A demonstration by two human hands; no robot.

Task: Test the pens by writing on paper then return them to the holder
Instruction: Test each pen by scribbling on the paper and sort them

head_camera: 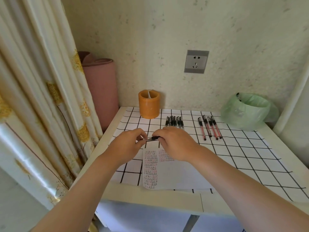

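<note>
Pen (151,138) runs left-right, both ends pinched by my left hand (129,145) and right hand (175,144) over the paper (175,174). Black pens (174,122), red pens (209,128) and orange holder (148,104) sit beyond.

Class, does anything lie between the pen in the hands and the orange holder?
Nothing visible does. Only bare checked cloth lies between the pen and the orange holder; the black pens lie off to the right.

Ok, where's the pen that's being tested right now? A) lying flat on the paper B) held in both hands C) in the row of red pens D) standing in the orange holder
B: the left hand and the right hand each pinch one end of the pen, holding it level.
</note>
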